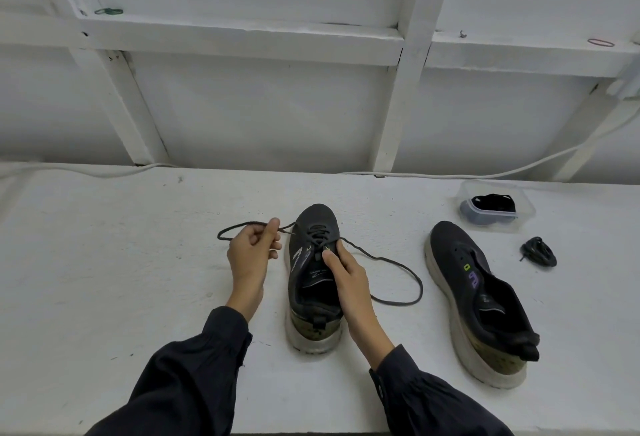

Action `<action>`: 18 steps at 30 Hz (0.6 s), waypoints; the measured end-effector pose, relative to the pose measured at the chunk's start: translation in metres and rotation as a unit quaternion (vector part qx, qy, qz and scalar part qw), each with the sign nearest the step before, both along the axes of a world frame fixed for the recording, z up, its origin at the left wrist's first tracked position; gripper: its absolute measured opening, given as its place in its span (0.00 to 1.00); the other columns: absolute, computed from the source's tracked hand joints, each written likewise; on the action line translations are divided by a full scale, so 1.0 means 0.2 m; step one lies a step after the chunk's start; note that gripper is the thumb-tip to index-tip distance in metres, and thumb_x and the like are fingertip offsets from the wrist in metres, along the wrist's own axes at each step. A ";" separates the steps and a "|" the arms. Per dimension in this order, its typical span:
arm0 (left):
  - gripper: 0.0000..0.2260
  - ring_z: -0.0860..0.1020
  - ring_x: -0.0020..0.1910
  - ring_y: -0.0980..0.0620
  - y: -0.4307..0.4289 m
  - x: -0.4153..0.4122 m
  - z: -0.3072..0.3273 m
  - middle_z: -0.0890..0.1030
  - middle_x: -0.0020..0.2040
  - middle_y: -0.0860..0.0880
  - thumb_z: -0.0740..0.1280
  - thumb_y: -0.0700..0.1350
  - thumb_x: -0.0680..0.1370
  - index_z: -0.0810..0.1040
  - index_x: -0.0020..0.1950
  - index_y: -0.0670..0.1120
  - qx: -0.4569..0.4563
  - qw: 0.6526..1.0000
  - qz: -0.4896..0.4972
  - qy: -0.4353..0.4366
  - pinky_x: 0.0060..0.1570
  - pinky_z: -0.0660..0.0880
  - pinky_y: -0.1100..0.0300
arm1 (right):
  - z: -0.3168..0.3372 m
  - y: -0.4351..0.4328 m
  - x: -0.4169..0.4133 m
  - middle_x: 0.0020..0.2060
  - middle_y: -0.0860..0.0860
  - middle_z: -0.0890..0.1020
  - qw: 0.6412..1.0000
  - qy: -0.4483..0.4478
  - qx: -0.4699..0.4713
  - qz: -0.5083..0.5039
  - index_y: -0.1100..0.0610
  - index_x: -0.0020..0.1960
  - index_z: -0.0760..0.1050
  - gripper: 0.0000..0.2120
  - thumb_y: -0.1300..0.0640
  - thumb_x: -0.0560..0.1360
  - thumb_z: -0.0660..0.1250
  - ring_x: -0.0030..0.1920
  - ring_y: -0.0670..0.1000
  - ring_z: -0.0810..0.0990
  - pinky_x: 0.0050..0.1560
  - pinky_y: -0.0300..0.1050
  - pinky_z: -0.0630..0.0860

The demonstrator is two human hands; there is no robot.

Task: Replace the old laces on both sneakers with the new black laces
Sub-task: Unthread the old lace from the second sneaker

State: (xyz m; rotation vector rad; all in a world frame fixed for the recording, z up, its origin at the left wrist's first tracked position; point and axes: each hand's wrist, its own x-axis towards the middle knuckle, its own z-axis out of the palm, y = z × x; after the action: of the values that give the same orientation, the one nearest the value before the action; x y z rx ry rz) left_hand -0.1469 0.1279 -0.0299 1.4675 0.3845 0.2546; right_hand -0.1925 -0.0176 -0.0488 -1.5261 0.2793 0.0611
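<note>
White table (138, 262): partly laced sneaker (313, 331) centre, its black lace (408, 269) looped alongside; unlaced sneaker (485, 314) right; clear plastic container (521, 227), bundled lace (540, 252) far right; white cable (104, 172) along back edge.

One head camera is looking forward and down at the table (121, 262), facing a wall (259, 116). It is sitting close above the left hand (251, 255) and right hand (346, 279).

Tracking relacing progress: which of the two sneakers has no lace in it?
The sneaker on the right: its eyelets are bare. The sneaker in the middle has a black lace crossed through its front eyelets.
</note>
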 end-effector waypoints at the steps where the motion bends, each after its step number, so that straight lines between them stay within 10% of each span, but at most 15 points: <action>1: 0.12 0.77 0.31 0.54 0.00 -0.01 -0.01 0.80 0.34 0.48 0.71 0.50 0.76 0.78 0.42 0.41 -0.012 1.000 0.003 0.013 0.32 0.76 0.64 | 0.00 0.00 0.00 0.63 0.47 0.79 1.000 -0.011 -0.020 -0.011 0.50 0.66 0.76 0.27 0.37 0.72 0.68 0.65 0.47 0.76 0.68 0.53 0.72; 8: 0.18 0.82 0.47 0.52 -0.06 -0.10 -0.05 0.85 0.46 0.48 0.64 0.56 0.80 0.83 0.45 0.43 -0.022 0.998 -0.049 0.041 0.46 0.78 0.59 | 0.04 -0.07 0.06 0.52 0.49 0.81 0.993 -0.059 -0.089 -0.048 0.52 0.46 0.84 0.06 0.54 0.77 0.68 0.54 0.43 0.78 0.51 0.31 0.71; 18: 0.31 0.62 0.75 0.56 -0.15 -0.19 -0.07 0.64 0.76 0.53 0.68 0.50 0.79 0.59 0.79 0.50 0.107 0.961 -0.251 0.052 0.75 0.60 0.54 | 0.16 -0.14 0.21 0.37 0.43 0.82 0.926 -0.037 -0.366 0.081 0.53 0.39 0.82 0.04 0.55 0.72 0.70 0.41 0.46 0.80 0.41 0.45 0.75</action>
State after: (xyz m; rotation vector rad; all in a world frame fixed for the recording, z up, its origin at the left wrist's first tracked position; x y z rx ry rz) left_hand -0.1840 0.0972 -0.0444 1.7428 0.0586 -0.1944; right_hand -0.1496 -0.0455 -0.0160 -2.2910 0.1125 0.0301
